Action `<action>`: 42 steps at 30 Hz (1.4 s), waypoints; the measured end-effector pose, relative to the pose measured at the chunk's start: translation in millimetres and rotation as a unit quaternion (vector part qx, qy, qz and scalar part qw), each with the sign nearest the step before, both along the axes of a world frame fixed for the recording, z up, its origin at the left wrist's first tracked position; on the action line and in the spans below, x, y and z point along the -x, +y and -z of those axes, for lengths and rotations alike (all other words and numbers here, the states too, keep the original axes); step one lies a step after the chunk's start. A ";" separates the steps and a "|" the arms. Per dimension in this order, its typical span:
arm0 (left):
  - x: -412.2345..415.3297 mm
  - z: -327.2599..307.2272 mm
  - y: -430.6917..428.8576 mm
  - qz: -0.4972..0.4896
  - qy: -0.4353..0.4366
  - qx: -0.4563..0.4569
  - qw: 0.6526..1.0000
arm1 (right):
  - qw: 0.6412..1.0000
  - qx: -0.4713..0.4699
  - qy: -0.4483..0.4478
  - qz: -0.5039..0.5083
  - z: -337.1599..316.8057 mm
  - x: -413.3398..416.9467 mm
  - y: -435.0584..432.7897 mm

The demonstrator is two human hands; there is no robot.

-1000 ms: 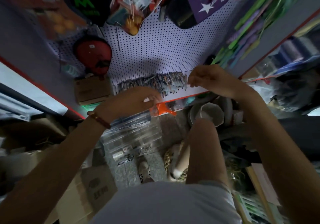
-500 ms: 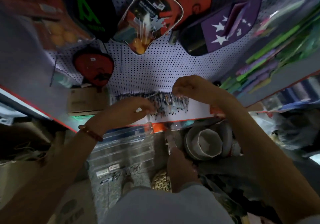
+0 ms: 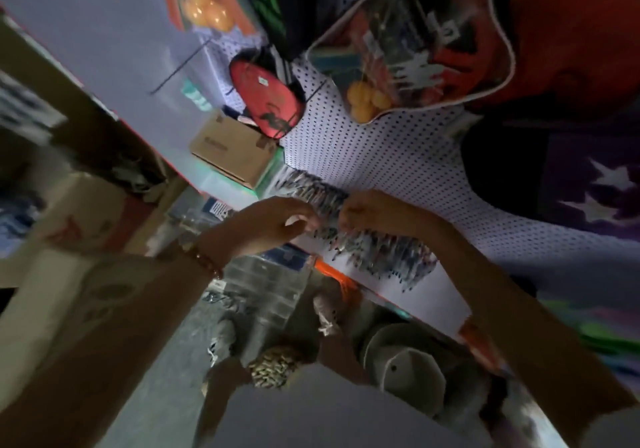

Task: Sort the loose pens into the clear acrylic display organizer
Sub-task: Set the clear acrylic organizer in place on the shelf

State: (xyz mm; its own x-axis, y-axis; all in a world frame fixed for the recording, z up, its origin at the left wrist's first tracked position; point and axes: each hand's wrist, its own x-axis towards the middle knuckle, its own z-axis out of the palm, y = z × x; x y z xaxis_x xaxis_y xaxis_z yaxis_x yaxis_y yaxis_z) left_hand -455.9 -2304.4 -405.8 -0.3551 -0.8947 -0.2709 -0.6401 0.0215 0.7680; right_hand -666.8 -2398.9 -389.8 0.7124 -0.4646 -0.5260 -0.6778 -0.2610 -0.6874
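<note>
A long row of dark pens (image 3: 377, 253) stands packed in the clear organizer (image 3: 415, 288) on the white shelf below the pegboard; the view is blurred and tilted. My left hand (image 3: 273, 226) has its fingers curled, with thumb and fingertips pinching at pens near the row's left part. My right hand (image 3: 374, 215) is just beside it, fingers curled down over the pen tops. The two hands nearly touch. The blur hides which pens each hand holds.
Table tennis paddle packs (image 3: 415, 49) and a red paddle case (image 3: 266, 98) hang on the pegboard (image 3: 381, 157). A cardboard box (image 3: 232, 150) sits left of the pens. Clear plastic drawers (image 3: 263, 285), a grey pot (image 3: 405, 368) and cartons (image 3: 69, 240) crowd the floor below.
My hands have closed in on each other, from far apart along the row to almost touching at its left part. The view has tilted and come nearer.
</note>
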 end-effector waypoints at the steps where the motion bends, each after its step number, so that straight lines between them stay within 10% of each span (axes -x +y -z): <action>1: 0.0 7.2 0.3 -0.013 -0.002 -0.010 1.000 | 1.000 0.001 0.005 -0.007 10.9 0.5 -2.8; 13: -73.9 184.7 33.3 -0.083 -0.060 -0.118 0.988 | 0.978 -0.018 0.071 0.198 222.7 -39.0 47.6; 25: -122.8 436.3 -0.3 0.005 -0.321 0.117 0.940 | 0.975 0.197 0.057 -0.085 430.2 -121.4 21.6; 42: -139.3 471.6 -12.7 0.008 -0.286 0.312 0.906 | 0.874 0.436 0.031 -0.214 477.6 -148.0 36.9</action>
State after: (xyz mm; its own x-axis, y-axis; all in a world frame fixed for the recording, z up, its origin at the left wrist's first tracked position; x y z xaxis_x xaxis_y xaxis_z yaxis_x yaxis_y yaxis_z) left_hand -316.6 -2317.1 -877.4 -0.3305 -0.9332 0.1415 -0.9254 0.3498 0.1456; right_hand -518.7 -2362.0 -867.4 0.9012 -0.4066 -0.1498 -0.4195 -0.9053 -0.0663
